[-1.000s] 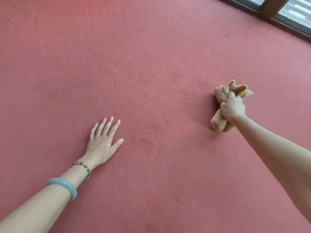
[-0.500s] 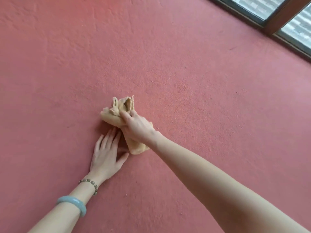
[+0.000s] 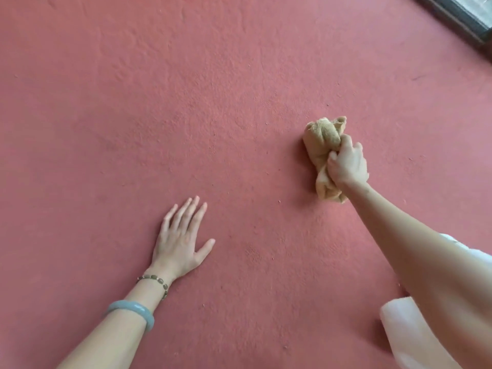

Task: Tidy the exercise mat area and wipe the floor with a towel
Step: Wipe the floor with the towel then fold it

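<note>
R hand (image 3: 347,166) fingers curled tight round bunched tan towel (image 3: 323,147), pressing it onto red floor (image 3: 213,102) far right. Wadded prob for scrub pressure. L hand (image 3: 181,241) flat, fingers straight and spread, well apart from towel; likely bracing body weight.

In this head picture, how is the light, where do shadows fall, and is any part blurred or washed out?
Head view: the light is soft and even, the floor paler toward the window at top right; the towel casts a faint shadow on its left side; the left hand and right hand look sharp; the white cloth at bottom right is washed out.
</note>
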Tool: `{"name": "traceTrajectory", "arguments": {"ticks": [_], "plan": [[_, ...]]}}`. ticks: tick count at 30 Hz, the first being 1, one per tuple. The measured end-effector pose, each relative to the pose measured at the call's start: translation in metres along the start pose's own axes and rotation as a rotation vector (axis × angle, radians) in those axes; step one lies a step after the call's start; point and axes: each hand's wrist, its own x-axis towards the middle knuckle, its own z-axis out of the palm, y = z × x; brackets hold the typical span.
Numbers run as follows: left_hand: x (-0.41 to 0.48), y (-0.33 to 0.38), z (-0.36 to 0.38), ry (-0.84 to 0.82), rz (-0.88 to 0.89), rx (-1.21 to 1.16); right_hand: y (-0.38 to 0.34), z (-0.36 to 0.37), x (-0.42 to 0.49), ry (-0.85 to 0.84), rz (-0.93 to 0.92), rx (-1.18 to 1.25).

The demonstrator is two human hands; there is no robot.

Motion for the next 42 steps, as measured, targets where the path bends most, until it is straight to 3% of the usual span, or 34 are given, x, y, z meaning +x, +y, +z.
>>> {"name": "traceTrajectory", "arguments": {"ticks": [2,7,12,14,17,22,29,31,36,42], "plan": [[0.001,0.002,-0.001,0.003,-0.008,-0.013,-0.034,0.016,-0.011,0.014,-0.038,0.018],[0.003,0.003,0.0,0.061,0.003,-0.024,-0.128,0.08,-0.091,-0.088,-0.514,-0.043],[0.003,0.004,0.005,0.155,-0.029,-0.019,-0.178,0.09,-0.154,-0.425,-1.071,-0.11],[0.004,0.004,0.005,0.138,-0.025,-0.023,-0.184,0.088,-0.138,-0.511,-1.203,-0.128],[0.005,0.003,0.003,0.081,-0.004,-0.032,-0.184,0.077,-0.061,-0.496,-1.112,-0.078],[0.003,0.002,-0.001,0.02,-0.015,-0.066,-0.142,0.033,0.073,-0.271,-0.749,-0.034],[0.006,0.003,0.001,0.026,-0.009,-0.078,-0.113,0.002,0.131,0.027,-0.26,-0.059],[0.005,0.002,0.001,0.024,-0.009,-0.075,-0.144,0.02,0.109,0.007,-0.33,-0.055],[0.005,0.003,0.001,0.012,-0.004,-0.078,-0.223,0.09,0.012,-0.233,-0.807,-0.001],[0.004,0.003,0.0,0.062,-0.044,-0.053,-0.245,0.099,-0.132,-0.61,-1.376,-0.279]]}}
